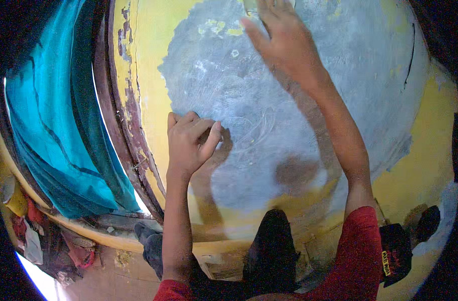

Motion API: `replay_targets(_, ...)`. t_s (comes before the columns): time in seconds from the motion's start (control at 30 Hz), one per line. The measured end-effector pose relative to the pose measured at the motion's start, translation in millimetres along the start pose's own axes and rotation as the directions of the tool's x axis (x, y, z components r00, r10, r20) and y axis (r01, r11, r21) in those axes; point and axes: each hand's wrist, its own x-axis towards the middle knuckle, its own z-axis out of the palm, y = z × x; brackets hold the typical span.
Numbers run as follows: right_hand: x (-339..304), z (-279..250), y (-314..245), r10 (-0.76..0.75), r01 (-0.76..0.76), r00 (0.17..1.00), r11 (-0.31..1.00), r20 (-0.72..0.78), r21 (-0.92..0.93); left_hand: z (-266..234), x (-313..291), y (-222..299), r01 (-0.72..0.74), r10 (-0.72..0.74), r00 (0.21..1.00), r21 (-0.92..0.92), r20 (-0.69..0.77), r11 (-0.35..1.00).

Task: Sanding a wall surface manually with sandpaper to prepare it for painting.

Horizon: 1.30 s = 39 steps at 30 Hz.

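Observation:
In front of me is a wall with a large grey patch (239,90), smeared with whitish scuffs and ringed by yellow paint. My right hand (287,37) reaches to the top of the view, palm toward the wall and slightly blurred. Its fingers lie stretched over a pale flat piece (250,6), pressed against the wall; the fingertips are partly cut off by the picture's edge. Lower down, my left hand (191,143) rests at the patch's left border. Its fingers are curled in a loose fist, the thumb sticking up, and nothing shows in it.
At left, a teal curtain (63,130) hangs beside a dark, peeling door frame (119,100). Bags and cloths (33,226) are heaped at lower left. A black cap-like item (395,256) is near my right sleeve. My dark-clad knee (271,241) is close to the wall's base.

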Motion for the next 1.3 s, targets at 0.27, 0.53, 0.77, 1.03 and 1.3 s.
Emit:
replay_targets(0.27, 8.5, 3.2, -11.0, -0.059, 0.064, 0.997, 0.991, -0.047, 0.118, 1.2, -2.2, -1.5, -0.006, 0.006, 1.0, 0.003, -0.023, 1.0)
replay_targets(0.53, 19.9, 37.2, -21.5, -0.073, 0.117, 0.952, 0.984, -0.298, 0.131, -3.5, -2.3, 0.7, 0.017, -0.016, 0.999, -0.031, 0.043, 0.999)
replay_targets(0.77, 29.1, 51.4, -18.8, -0.169, 0.185, 0.885, 0.983, -0.433, -0.007, 0.8, -0.1, -0.4, -0.025, 0.025, 1.0, 0.002, -0.012, 1.0)
replay_targets(1.03, 27.6, 59.2, -45.6, -0.216, 0.255, 0.876, 0.966, -0.432, 0.034, 0.3, -0.7, -2.9, -0.022, 0.022, 1.0, -0.005, 0.003, 1.0)
replay_targets(1.3, 25.8, 56.4, -48.6, -0.119, 0.167, 0.91, 0.982, -0.398, 0.088, -1.7, -4.6, -6.1, -0.018, 0.018, 1.0, 0.01, -0.001, 1.0)
